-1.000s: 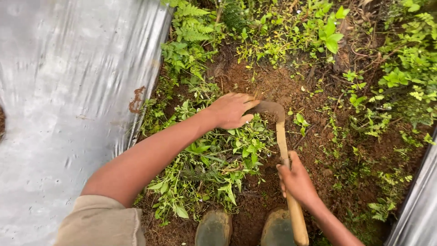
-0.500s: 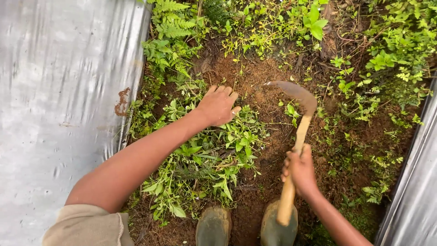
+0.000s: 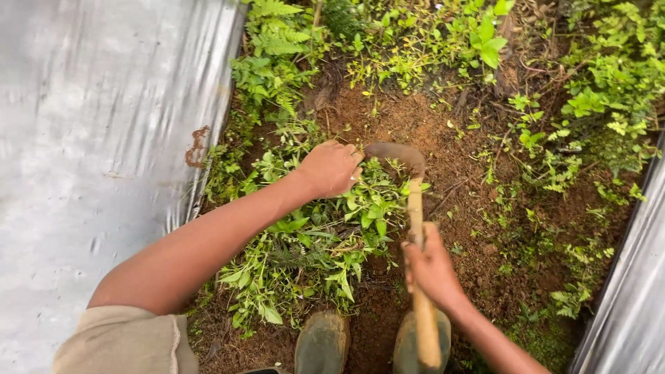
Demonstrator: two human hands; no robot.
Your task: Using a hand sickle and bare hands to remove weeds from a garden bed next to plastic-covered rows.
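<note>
My right hand (image 3: pixel 431 266) grips the wooden handle of a small hoe (image 3: pixel 414 208). Its curved metal blade (image 3: pixel 395 154) rests on the brown soil (image 3: pixel 443 138) at the top of a heap of cut green weeds (image 3: pixel 312 256). My left hand (image 3: pixel 331 167) is closed on the weeds just left of the blade, fingers touching the leaves. The heap lies between my arms, in front of my two green rubber boots (image 3: pixel 325 343).
Silver plastic sheeting (image 3: pixel 97 152) covers the ground on the left, and another strip (image 3: pixel 634 305) runs along the right edge. Ferns and low green weeds (image 3: pixel 589 104) grow at the top and right of the soil strip.
The hoe blade, raised half a second ago, has come down onto the soil beside my left hand. My left hand stayed on the weeds, fingers curling closed.
</note>
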